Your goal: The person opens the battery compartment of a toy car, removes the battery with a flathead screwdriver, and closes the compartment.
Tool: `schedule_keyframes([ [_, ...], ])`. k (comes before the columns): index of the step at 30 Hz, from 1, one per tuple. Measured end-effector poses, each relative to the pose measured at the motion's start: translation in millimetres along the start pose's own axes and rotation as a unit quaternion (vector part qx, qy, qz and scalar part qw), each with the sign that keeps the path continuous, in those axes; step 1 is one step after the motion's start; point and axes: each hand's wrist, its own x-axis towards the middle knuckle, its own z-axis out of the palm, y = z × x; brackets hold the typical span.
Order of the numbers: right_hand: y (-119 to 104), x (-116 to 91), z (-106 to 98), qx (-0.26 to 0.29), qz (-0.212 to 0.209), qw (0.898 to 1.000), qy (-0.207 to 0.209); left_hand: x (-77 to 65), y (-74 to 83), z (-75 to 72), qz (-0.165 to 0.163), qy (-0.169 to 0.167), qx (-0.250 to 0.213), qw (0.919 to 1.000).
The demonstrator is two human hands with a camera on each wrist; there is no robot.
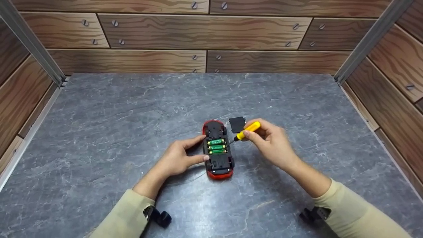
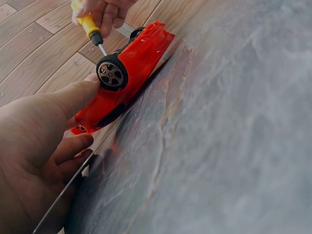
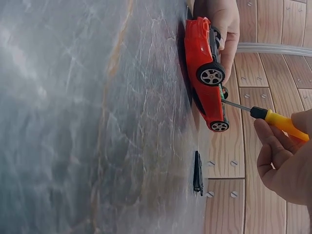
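Observation:
A red toy car (image 1: 219,175) lies upside down on the table, its black underside up. Several green batteries (image 1: 216,147) sit side by side in its uncovered battery compartment. My left hand (image 1: 178,157) holds the car at its left side; the thumb is by one wheel (image 2: 112,72) and the index finger farther up. In my right hand (image 1: 272,143) is a screwdriver (image 1: 248,131) with a yellow handle, pinched by thumb and fingers. Its metal shaft (image 3: 237,105) slants down to the right edge of the compartment. Whether the tip touches a battery is hidden.
A black battery cover (image 1: 237,124) lies on the grey marbled table (image 1: 132,105), just right of the car's far end. Wood-patterned walls (image 1: 205,31) stand at the back and both sides, with metal posts (image 1: 366,43) at the corners.

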Motion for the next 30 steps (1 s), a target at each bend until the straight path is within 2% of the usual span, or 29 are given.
schedule_keyframes([
  [6,4.6,-1.9,2.7,0.041,-0.002,0.999,0.010,1.0,-1.2,0.6,0.005,0.001,0.005,1.0000],
  [13,8.4,-4.9,7.5,0.077,-0.005,0.997,0.028,0.8,-1.7,-0.1,-0.005,0.000,0.007,1.0000],
  [30,15.9,-10.5,10.3,0.096,0.002,0.994,0.054,0.5,-1.8,0.2,-0.005,-0.002,0.002,1.0000],
])
